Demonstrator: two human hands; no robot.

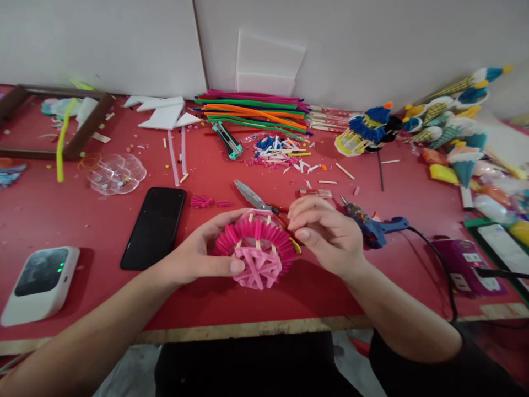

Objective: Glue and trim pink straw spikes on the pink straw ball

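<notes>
L hand (198,253) gripped the pink craft (257,253) at lower ctr of frame, thumb on its lattice panel (257,273); R hand (330,237) hung just beside it, fingers curled, tips close together; couldn't tell if anything was pinched. Progress, approx.: panel, short sticks (258,243) and ruffle (273,232) looked already joined; a few pink pieces (201,202), mid-frame, lay loose; work left was unclear. Containers: clear flower-shaped tray (133,165), left of frame, w/ some tiny bits in it.

left grip (202,258) clasped, thumb (223,267) extended — right grip (328,234) raised, fingers (313,216) curled near its thumb.
</notes>
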